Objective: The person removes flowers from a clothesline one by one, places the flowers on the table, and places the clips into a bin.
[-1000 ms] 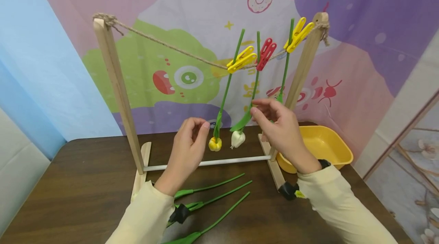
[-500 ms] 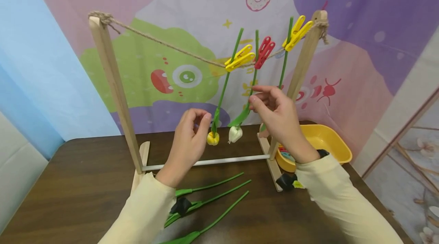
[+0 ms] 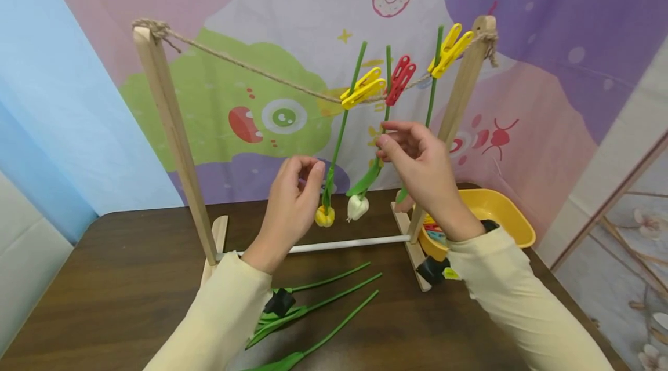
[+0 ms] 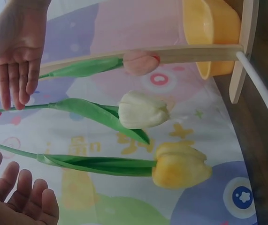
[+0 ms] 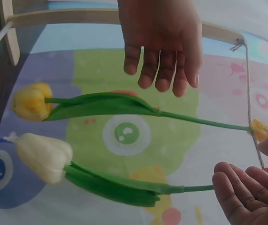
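A yellow tulip (image 3: 325, 216) and a white tulip (image 3: 358, 207) hang head down from a twine line (image 3: 261, 72). A yellow clothespin (image 3: 362, 88) clips the first and a red clothespin (image 3: 400, 81) the second. Farther right, a pink tulip (image 4: 141, 63) hangs from another yellow clothespin (image 3: 451, 51). My left hand (image 3: 294, 197) is beside the yellow tulip's leaves, its fingers loosely bent around nothing. Close to the white tulip's stem is my right hand (image 3: 420, 168), fingers relaxed; whether it touches the stem I cannot tell.
Wooden posts (image 3: 172, 139) carry the twine, and a white rod (image 3: 339, 244) joins their feet. Several green flower stems (image 3: 341, 323) lie on the brown table (image 3: 104, 278) below. Behind the right post stands a yellow basin (image 3: 501, 217) with clothespins (image 3: 435, 231) inside.
Both hands have risen a little beside the hanging tulips, and my left hand has shifted slightly right. The clothespins stay on the twine.
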Demonstrator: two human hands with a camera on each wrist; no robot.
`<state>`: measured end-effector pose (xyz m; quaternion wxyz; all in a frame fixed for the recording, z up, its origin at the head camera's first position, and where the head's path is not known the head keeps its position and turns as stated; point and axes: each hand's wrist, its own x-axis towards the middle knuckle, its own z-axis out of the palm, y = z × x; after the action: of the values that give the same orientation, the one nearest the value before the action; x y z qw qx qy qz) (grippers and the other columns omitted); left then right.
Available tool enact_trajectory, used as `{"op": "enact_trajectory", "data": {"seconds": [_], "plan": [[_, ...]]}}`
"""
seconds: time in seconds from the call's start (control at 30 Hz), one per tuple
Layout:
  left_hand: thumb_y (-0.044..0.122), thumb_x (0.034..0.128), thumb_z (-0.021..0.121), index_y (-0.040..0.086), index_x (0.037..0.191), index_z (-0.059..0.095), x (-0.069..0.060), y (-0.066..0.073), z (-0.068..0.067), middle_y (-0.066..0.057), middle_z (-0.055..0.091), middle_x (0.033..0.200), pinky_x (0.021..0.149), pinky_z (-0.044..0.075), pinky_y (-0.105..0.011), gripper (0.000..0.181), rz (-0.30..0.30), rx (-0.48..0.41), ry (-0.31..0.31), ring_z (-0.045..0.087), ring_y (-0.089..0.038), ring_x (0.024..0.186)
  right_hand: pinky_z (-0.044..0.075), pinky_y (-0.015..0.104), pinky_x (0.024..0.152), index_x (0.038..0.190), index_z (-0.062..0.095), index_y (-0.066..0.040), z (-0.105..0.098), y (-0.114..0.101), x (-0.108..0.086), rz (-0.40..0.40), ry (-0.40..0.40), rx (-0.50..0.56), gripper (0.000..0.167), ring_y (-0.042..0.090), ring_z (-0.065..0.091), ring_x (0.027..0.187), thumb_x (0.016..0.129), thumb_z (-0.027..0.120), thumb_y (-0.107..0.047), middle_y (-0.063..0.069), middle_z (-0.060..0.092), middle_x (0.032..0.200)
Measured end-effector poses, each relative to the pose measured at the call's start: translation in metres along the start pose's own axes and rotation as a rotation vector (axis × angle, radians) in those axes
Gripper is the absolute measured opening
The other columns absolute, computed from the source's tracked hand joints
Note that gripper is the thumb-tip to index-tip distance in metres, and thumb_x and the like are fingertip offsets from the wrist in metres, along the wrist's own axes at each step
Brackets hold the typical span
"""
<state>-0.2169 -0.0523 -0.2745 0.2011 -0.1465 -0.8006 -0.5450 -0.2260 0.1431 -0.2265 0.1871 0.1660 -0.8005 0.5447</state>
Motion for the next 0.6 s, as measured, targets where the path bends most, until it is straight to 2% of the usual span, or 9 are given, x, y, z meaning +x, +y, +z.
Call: {"op": "enact_trajectory", "data": {"seconds": [0.23,0.43,0.6], "plan": [[0.022,0.0982,0.047,0.003,0.105,0.057,0.008,0.006,0.003,-0.01,0.055,0.099,0.075,0.042,-0.03,0.022,0.007,-0.011,-0.011,0.05,-0.02,0.084,0.053,0.027,0.077,0.118,0.059,-0.003,0.002,-0.01,0.006,-0.042,0.027,0.057,0.029,0.011,0.064,0.08,0.092,0.059,-0.016,0.017,0.065,0.096],[0.023,0.0988,0.045,0.004,0.105,0.056,0.012,0.009,0.005,-0.009,0.054,0.099,0.075,0.042,-0.03,0.024,-0.004,-0.03,-0.005,0.05,-0.021,0.084,0.053,0.024,0.076,0.118,0.058,-0.001,0.003,-0.018,0.01,-0.075,0.075,0.091,0.028,0.007,0.064,0.08,0.092,0.058,-0.01,0.015,0.066,0.097],[0.024,0.0989,0.045,0.003,0.105,0.056,0.016,0.01,0.007,-0.009,0.054,0.098,0.075,0.042,-0.03,0.024,0.006,-0.039,0.005,0.05,-0.02,0.084,0.053,0.026,0.076,0.117,0.058,0.001,0.004,-0.025,0.014,-0.125,0.117,0.142,0.026,0.008,0.065,0.078,0.092,0.057,-0.007,0.007,0.067,0.092]]}}
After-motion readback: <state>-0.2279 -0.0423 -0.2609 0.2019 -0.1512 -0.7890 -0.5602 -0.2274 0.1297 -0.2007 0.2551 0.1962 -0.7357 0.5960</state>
